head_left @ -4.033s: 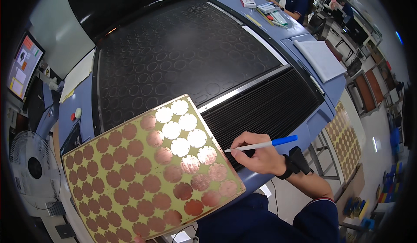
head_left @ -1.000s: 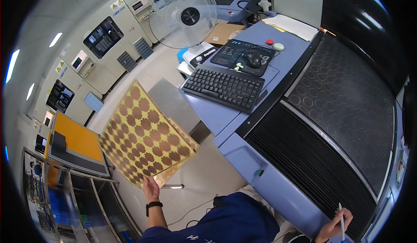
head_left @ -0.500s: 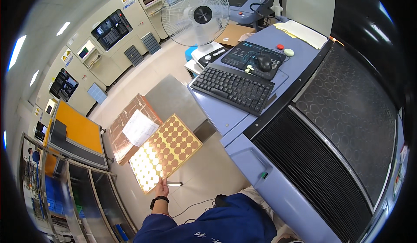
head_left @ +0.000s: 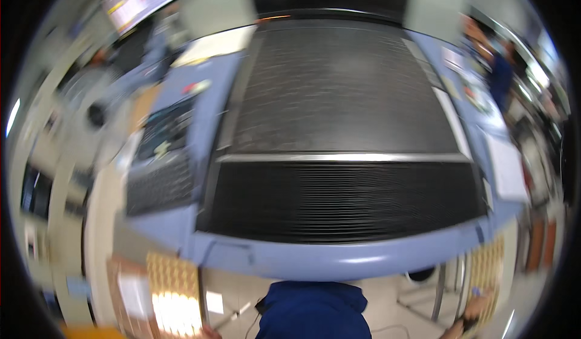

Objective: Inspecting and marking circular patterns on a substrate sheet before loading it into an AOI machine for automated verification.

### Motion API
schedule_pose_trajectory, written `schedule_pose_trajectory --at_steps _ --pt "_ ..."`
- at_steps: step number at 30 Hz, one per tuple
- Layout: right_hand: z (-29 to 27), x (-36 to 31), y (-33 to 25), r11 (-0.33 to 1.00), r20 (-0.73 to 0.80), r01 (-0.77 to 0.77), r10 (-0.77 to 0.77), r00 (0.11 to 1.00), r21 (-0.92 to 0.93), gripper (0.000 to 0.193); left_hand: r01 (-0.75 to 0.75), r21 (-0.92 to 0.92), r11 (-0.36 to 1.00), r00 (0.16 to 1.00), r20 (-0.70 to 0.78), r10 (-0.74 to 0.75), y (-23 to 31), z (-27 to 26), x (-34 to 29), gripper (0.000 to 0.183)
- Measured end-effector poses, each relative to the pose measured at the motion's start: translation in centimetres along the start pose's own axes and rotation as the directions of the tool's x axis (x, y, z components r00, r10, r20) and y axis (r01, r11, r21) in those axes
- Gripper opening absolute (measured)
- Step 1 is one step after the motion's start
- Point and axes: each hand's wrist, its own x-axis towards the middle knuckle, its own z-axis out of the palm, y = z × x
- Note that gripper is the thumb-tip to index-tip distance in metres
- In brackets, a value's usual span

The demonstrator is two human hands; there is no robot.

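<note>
At the lower left, a gold panel (head_left: pixel 175 302) with rows of round shapes gleams brightly under glare. My left hand (head_left: pixel 209 332) is at its lower right edge, closed on it, mostly cut off by the picture's bottom. My right hand (head_left: pixel 477 307) is at the lower right, against a second gold panel (head_left: pixel 487 269) with a similar pattern. A small bluish spot shows near its fingertips, and a dark band is at the wrist. Motion smears those fingers, so their grip is unclear. Beside the left panel, a white sheet (head_left: pixel 134 296) lies on a brown board (head_left: pixel 118 272).
A blue-grey machine (head_left: pixel 339 260) with a black ribbed cover (head_left: pixel 345 200) stands ahead. On its left side are a keyboard (head_left: pixel 158 181) and papers (head_left: pixel 215 45); a white pad (head_left: pixel 507 168) lies on its right. A fan (head_left: pixel 97 115) stands far left. Another person (head_left: pixel 501 72) is at the far right.
The view has swung right, bringing the machine to the middle and the right-hand panel, my right hand and another person into sight. My left hand stays at the left panel's edge.
</note>
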Motion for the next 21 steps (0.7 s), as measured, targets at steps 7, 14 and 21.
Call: schedule_pose_trajectory --at_steps 7,14,21 --pt "2.3 -10.3 -2.0 0.996 0.082 -0.068 0.063 0.995 0.057 0.092 -0.475 0.489 0.731 0.879 0.3 0.37 15.9 27.2 -7.8 0.035" --pt "-2.2 -12.5 -6.4 0.985 0.114 -0.158 0.165 0.98 -0.064 0.072 -0.792 0.348 0.501 0.604 0.565 0.562 25.6 38.0 -14.8 0.046" --pt "-2.7 -11.6 -5.0 0.961 0.238 -0.144 0.201 0.95 -0.237 0.049 -0.857 0.319 0.405 0.512 0.611 0.603 30.3 38.9 -15.7 0.058"
